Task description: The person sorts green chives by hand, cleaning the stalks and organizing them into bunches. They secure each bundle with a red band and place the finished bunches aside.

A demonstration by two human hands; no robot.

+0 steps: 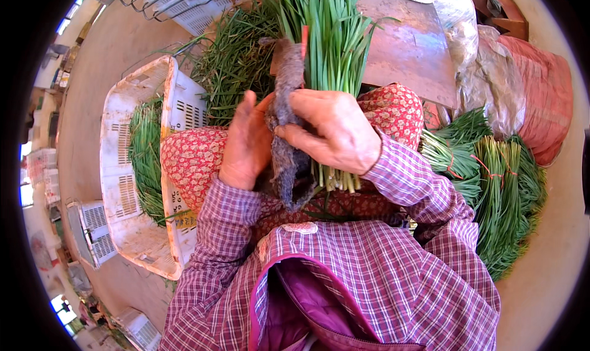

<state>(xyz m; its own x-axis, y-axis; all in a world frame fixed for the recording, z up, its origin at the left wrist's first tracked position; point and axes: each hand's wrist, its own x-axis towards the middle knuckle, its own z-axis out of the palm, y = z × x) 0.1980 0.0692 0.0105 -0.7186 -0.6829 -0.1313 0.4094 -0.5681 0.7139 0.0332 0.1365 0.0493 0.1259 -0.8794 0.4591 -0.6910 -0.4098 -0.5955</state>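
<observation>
My right hand is closed, its thumb and fingers pinching a strip of grey, worn, fuzzy cloth. The cloth hangs upright in front of my lap, with a loop at its lower end. My left hand is beside it, thumb stretched up and palm turned toward the cloth. The tips of its fingers are partly hidden behind the strip. A thick bunch of long green leafy stalks, like garlic chives, lies just beyond my right hand, its pale cut ends below my wrist. A bit of red shows at the cloth's upper edge.
A white plastic crate with green leaves stands at my left. Loose leaves are heaped ahead. Several tied chive bunches lie at my right, near a red sack. A flat board lies beyond my right knee.
</observation>
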